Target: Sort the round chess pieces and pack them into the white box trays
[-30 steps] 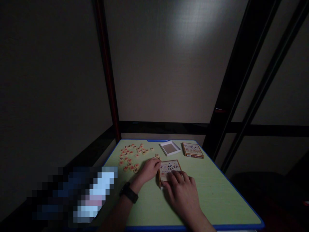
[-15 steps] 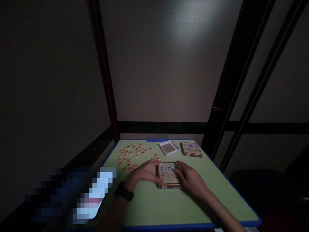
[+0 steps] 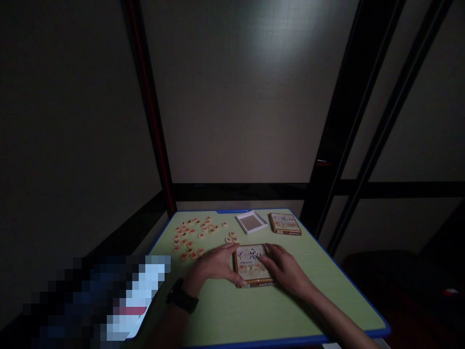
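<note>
Head view, clock centred on the printed box (image 3: 250, 266). It lies flat on the green counter (image 3: 232, 317), face up, dark brush characters and a line of lettering across a pale face, orange-brown border round the rim.

Left hand (image 3: 217, 263) at 9 o'clock: spread wide, holding the box's side, fingertips at the far corner, thumb at the near one. Black watch (image 3: 182, 295) on that wrist.

Right hand (image 3: 290, 272) at 3 o'clock: fingers curled on the right edge, thumb laid over the printed face. Narrower than the left; the box sits held between the two.

Round pieces (image 3: 193, 255) scattered from 9 to 11 o'clock, pale discs, mostly red characters, some dark; the nearest partly hidden by the left hand. Three dark-marked discs (image 3: 234, 239) bunched apart from these at 11, just beyond the box.

At 12 o'clock, toward the far edge, a shallow white tray (image 3: 252, 223), grey-brown floor showing. At 1, just beside the tray, a second box (image 3: 285, 224) of matching print, flat.

Counter has a blue rim. Out at 8, a pixelated bright patch (image 3: 138, 300); cannot tell what it is. Grey panelled wall (image 3: 240, 121) behind, light glaring on it high at 12.
</note>
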Demonstrator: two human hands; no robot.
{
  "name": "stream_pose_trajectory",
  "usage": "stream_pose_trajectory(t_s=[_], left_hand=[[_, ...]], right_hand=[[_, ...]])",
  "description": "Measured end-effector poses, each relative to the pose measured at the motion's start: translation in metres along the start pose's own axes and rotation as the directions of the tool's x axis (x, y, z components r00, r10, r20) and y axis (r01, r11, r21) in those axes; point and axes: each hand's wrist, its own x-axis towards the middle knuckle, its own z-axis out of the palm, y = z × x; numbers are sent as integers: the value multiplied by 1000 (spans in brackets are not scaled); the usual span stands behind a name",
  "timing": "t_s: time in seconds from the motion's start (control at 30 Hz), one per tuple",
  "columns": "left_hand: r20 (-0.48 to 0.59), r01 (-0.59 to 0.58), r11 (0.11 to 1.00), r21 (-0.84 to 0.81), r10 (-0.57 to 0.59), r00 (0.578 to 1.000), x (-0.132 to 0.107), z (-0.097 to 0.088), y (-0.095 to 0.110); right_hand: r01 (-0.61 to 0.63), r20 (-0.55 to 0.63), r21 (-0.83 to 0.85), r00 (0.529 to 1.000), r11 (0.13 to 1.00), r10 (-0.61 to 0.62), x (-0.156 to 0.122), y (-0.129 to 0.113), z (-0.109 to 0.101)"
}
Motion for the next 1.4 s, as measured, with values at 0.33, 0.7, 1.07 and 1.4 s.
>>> stream_pose_trajectory(t_s=[0.33, 0.7, 1.07, 1.4], left_hand=[[5, -23, 1000, -18, 23, 1000, 0, -1, -1], [-89, 55, 997, 54, -50, 995, -1, -2, 18], [-235, 157, 854, 496, -42, 971, 60, 4, 48], [-229, 190, 802, 567, -68, 971, 97, 22, 38]], right_hand=[[-497, 326, 578, 868, 648, 375, 12, -11, -25], [-429, 285, 694, 901, 578, 327, 12, 18, -21], [-338, 47, -8, 940, 941, 338, 9, 85, -112], [-168, -88, -306, 985, 937, 148, -42, 63, -91]])
